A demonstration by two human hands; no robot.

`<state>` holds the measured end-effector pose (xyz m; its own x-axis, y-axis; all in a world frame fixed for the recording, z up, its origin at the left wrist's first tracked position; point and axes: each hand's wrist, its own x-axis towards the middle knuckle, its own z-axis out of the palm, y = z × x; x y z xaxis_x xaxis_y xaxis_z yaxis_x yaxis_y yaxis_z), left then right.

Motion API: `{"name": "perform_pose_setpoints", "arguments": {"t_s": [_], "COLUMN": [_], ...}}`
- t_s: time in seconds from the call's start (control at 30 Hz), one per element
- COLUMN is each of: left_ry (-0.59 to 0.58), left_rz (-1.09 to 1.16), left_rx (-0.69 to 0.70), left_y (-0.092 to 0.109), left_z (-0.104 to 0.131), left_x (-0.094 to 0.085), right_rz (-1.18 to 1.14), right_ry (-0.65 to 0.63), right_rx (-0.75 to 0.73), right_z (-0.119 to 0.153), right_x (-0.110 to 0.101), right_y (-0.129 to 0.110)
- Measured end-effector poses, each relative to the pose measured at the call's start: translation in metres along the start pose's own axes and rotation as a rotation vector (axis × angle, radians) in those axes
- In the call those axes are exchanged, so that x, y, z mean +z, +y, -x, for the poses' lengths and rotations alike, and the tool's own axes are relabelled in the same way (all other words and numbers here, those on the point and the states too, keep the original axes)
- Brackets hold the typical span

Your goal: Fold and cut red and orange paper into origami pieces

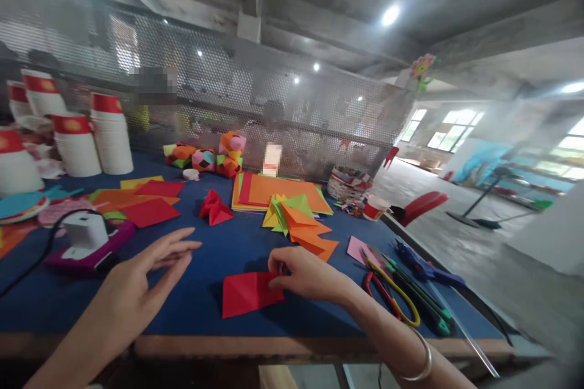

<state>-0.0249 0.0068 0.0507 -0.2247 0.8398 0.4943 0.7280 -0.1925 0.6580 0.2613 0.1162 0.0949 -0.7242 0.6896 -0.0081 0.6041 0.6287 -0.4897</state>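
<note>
A creased piece of red paper [246, 295], folded to a rectangle, is pinched at its right end between the thumb and fingers of my right hand [298, 273]. It is just over the blue tabletop near the front edge. My left hand [141, 276] hovers to the left of the paper, fingers stretched out and holding nothing. Beyond the hands stands a folded red paper piece [215, 208]. Folded orange paper pieces [305, 225] lie with yellow and green ones past my right hand.
Stacked paper cups [109, 134] and a purple power strip [91, 249] are on the left. Colored sheets [283, 188] and paper balls [232, 152] lie at the back before a mesh divider [296, 109]. Scissors [392, 292] and a blue glue gun [424, 267] lie at right.
</note>
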Motion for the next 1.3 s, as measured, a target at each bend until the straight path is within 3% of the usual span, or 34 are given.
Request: {"name": "perform_pose_setpoints", "arguments": {"t_s": [0.1, 0.2, 0.27, 0.5, 0.6, 0.7, 0.9, 0.97, 1.03, 1.1, 1.13, 1.2, 1.27, 1.3], "left_ry": [-0.103, -0.337, -0.492, -0.948, -1.054, -1.025, -0.823, -0.729, -0.516, -0.253, -0.185, -0.154, -0.267, -0.259], "left_rz": [0.31, 0.481, 0.524, 0.647, 0.656, 0.62, 0.546, 0.446, 0.247, 0.081, 0.03, -0.005, -0.024, -0.04], "left_rx": [-0.145, -0.207, -0.24, -0.289, -0.283, -0.278, -0.238, -0.161, 0.033, 0.31, 0.465, 0.783, 0.963, 1.005], "left_y": [0.027, 0.044, 0.048, 0.037, 0.028, 0.017, 0.006, 0.007, 0.009, 0.011, 0.012, 0.012, 0.009, 0.007], "left_z": [-0.045, -0.088, -0.105, -0.1, -0.097, -0.098, -0.096, -0.092, -0.084, -0.072, -0.066, -0.053, -0.043, -0.039], "left_x": [0.012, 0.034, 0.046, 0.05, 0.053, 0.059, 0.069, 0.074, 0.077, 0.077, 0.075, 0.068, 0.06, 0.057], "right_rz": [-0.055, -0.032, 0.007, 0.186, 0.275, 0.331, 0.46, 0.47, 0.46, 0.434, 0.412, 0.342, 0.257, 0.211], "right_ry": [0.089, 0.247, 0.331, 0.628, 0.7, 0.722, 0.591, 0.569, 0.523, 0.46, 0.438, 0.42, 0.398, 0.375], "right_rx": [-0.093, -0.194, -0.224, -0.389, -0.533, -0.658, -0.877, -0.943, -0.934, -0.895, -0.887, -0.889, -0.877, -0.852], "right_z": [-0.012, -0.026, -0.032, -0.033, -0.026, -0.017, -0.005, -0.003, -0.002, 0.0, 0.002, 0.003, 0.005, 0.005], "right_x": [-0.006, -0.011, -0.011, 0.01, 0.018, 0.021, 0.025, 0.028, 0.03, 0.032, 0.032, 0.033, 0.033, 0.034], "right_y": [0.001, -0.001, -0.001, 0.024, 0.029, 0.025, 0.024, 0.029, 0.034, 0.037, 0.037, 0.036, 0.035, 0.034]}}
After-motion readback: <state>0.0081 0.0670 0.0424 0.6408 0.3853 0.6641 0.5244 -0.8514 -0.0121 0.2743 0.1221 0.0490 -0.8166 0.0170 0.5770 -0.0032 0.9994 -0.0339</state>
